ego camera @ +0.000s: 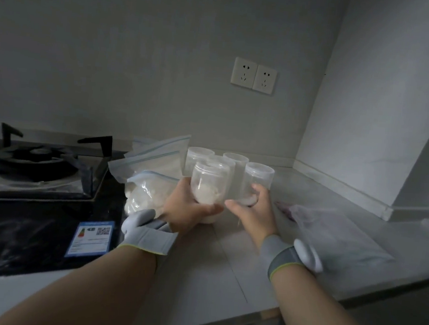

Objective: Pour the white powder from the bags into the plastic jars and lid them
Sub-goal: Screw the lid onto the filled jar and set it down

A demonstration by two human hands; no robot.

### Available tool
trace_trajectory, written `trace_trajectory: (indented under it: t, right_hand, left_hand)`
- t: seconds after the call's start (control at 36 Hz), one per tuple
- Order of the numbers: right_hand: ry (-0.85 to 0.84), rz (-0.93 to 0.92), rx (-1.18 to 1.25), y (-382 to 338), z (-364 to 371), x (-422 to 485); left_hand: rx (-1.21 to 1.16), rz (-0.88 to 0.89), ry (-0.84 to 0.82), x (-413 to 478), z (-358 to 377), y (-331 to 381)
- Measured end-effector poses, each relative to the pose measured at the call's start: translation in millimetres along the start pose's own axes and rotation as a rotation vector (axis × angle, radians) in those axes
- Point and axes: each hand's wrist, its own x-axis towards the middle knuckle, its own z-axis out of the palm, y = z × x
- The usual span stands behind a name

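Note:
My left hand (187, 208) grips a clear plastic jar (209, 185) partly filled with white powder and holds it just above the counter. My right hand (252, 209) curls around the base of another lidded clear jar (258, 180), which looks nearly empty. Three more clear jars (234, 164) stand close behind them. A zip bag of white powder (145, 190) lies to the left of my left hand, with flat, seemingly empty zip bags (157, 154) behind it.
A gas stove (39, 165) on black glass with a blue label (90, 238) fills the left. A flat clear plastic bag (331, 232) lies on the pale counter (212, 265) at right. Walls close the back and right; two sockets (253, 75) sit above.

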Motion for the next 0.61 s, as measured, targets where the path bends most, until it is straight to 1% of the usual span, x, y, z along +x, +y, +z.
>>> trace_trajectory:
  t: [0.14,0.22,0.28,0.33,0.47,0.61]
  right_hand:
    - [0.019,-0.081,0.215,-11,3,4]
    - [0.036,-0.045,0.391,-16,9,9]
    - [0.047,-0.030,0.456,-15,13,12]
    - [0.051,-0.034,0.467,-17,14,12]
    - [0.077,-0.063,0.505,-17,8,8]
    - [0.070,-0.110,0.472,-16,0,7]
  left_hand:
    - [0.086,0.006,0.003,0,3,1]
    - [0.147,0.015,0.020,0,3,2]
    - [0.202,0.018,0.031,-1,3,3]
    - [0.252,0.031,0.037,-2,2,4]
    - [0.380,0.046,-0.007,-1,-1,9]
    - [0.549,0.104,-0.052,-1,2,15]
